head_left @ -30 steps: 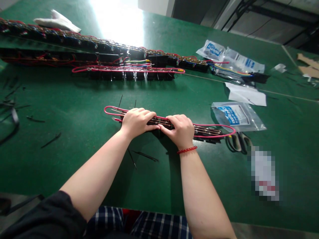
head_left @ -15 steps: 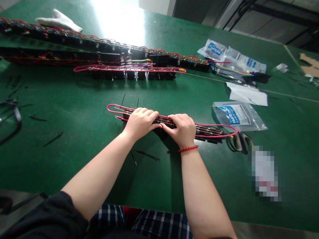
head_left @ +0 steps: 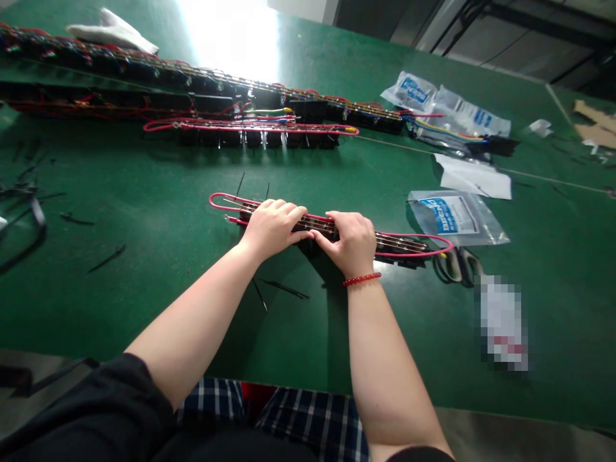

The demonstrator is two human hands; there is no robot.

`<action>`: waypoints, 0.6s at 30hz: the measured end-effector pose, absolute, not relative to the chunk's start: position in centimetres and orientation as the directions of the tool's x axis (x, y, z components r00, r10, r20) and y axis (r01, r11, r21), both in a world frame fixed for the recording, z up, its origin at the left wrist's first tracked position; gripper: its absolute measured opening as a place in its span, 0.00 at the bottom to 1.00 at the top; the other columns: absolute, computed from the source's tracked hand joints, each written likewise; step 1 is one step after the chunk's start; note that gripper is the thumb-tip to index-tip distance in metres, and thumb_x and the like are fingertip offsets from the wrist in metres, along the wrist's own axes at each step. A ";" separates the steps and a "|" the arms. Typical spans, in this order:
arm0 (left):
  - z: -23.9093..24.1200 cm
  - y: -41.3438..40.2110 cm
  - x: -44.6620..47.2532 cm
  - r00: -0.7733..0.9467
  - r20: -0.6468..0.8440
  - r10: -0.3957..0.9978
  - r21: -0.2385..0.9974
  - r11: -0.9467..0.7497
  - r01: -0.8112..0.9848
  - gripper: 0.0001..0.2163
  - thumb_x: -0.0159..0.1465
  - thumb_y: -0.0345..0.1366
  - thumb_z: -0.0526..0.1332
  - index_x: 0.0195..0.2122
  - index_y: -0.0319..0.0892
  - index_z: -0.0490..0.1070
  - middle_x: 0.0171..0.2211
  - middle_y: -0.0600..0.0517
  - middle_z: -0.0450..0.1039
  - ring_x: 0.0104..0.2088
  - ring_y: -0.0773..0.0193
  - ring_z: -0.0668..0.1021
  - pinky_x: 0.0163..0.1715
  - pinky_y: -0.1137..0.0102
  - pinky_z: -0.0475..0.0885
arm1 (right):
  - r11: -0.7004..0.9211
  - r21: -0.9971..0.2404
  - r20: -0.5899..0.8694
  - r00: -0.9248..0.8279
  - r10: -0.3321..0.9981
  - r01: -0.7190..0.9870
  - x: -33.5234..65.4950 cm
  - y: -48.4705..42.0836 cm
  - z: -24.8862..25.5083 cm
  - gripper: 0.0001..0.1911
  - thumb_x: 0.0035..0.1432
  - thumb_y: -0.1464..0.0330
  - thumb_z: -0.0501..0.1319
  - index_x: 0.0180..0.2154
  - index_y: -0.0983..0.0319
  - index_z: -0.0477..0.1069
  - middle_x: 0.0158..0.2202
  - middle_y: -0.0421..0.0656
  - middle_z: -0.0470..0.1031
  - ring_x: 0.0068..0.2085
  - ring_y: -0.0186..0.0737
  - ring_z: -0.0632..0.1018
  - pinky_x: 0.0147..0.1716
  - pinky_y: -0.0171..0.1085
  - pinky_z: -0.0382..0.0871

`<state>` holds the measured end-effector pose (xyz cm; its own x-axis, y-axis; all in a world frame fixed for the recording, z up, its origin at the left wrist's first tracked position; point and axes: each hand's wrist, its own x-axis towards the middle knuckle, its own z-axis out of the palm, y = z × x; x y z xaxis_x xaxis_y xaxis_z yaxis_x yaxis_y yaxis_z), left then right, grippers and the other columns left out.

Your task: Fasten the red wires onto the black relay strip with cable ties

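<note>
A long black strip of connector blocks with a pink wire looped round it (head_left: 404,244) lies across the middle of the green table (head_left: 144,212). My left hand (head_left: 272,224) lies on its left half with the fingers curled over the top. Just to the right, my right hand (head_left: 351,240), with a red bead bracelet at the wrist, grips the strip's middle. The thumbs of both hands nearly touch. The strip's ends stick out past both hands.
Several similar wired strips (head_left: 255,131) lie in rows at the back. Plastic bags (head_left: 455,218) and white paper (head_left: 474,176) sit at the right, scissors (head_left: 457,266) beside the strip's right end. Cut cable-tie pieces (head_left: 283,289) and black straps (head_left: 29,218) lie scattered on the left.
Both hands keep their hold on the strip; only the camera view has shifted slightly.
</note>
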<state>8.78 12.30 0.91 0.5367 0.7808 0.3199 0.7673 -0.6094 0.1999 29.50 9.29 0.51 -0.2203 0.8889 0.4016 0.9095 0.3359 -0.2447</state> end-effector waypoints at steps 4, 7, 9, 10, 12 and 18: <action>0.9 12.2 8.7 0.529 0.330 0.782 0.211 -0.608 0.766 0.19 0.67 0.52 0.57 0.47 0.43 0.73 0.42 0.45 0.79 0.43 0.51 0.77 0.42 0.60 0.66 | 0.337 -0.266 0.446 -0.194 0.874 0.903 29.4 7.9 2.2 0.14 0.65 0.59 0.56 0.45 0.60 0.74 0.47 0.49 0.78 0.51 0.50 0.74 0.55 0.48 0.61; 0.9 12.2 8.7 0.524 0.328 0.786 0.222 -0.604 0.766 0.19 0.67 0.52 0.57 0.47 0.43 0.74 0.42 0.45 0.79 0.42 0.51 0.77 0.42 0.60 0.66 | 0.315 -0.357 0.423 -0.148 0.894 0.879 28.3 5.2 4.4 0.12 0.66 0.63 0.55 0.44 0.59 0.74 0.45 0.47 0.78 0.49 0.48 0.75 0.53 0.47 0.65; 0.9 12.2 8.8 0.522 0.331 0.786 0.224 -0.603 0.765 0.19 0.67 0.53 0.57 0.47 0.43 0.74 0.41 0.45 0.79 0.42 0.51 0.77 0.42 0.60 0.66 | 0.292 -0.501 0.376 -0.099 0.921 0.815 26.8 2.6 5.4 0.11 0.66 0.64 0.56 0.46 0.58 0.72 0.44 0.46 0.79 0.47 0.45 0.76 0.49 0.44 0.69; 0.9 12.2 8.8 0.521 0.334 0.786 0.224 -0.603 0.766 0.19 0.67 0.53 0.57 0.47 0.43 0.74 0.41 0.45 0.79 0.42 0.51 0.77 0.42 0.60 0.66 | 0.276 -0.543 0.355 -0.080 0.931 0.793 25.8 1.1 5.5 0.10 0.66 0.64 0.56 0.46 0.58 0.72 0.44 0.45 0.79 0.47 0.44 0.76 0.49 0.43 0.69; 0.8 12.2 8.8 0.513 0.340 0.788 0.230 -0.599 0.767 0.19 0.67 0.52 0.57 0.47 0.43 0.74 0.41 0.45 0.79 0.42 0.52 0.78 0.42 0.60 0.66 | 0.237 -0.554 0.302 -0.073 0.951 0.798 23.6 -1.8 5.0 0.10 0.64 0.65 0.58 0.47 0.57 0.72 0.46 0.45 0.78 0.49 0.45 0.75 0.52 0.45 0.67; 0.7 12.2 8.8 0.495 0.351 0.795 0.234 -0.586 0.775 0.18 0.67 0.52 0.58 0.46 0.43 0.75 0.41 0.45 0.79 0.42 0.52 0.78 0.42 0.60 0.66 | 0.191 -0.475 0.157 -0.130 0.979 0.859 18.5 -5.5 1.5 0.23 0.61 0.57 0.63 0.55 0.57 0.68 0.54 0.50 0.74 0.55 0.54 0.70 0.56 0.54 0.60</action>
<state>8.80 12.20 0.68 0.4952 0.7949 0.3505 0.7754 -0.5864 0.2344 18.49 -5.54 1.52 -0.1304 0.9789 0.1575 0.8588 0.1909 -0.4754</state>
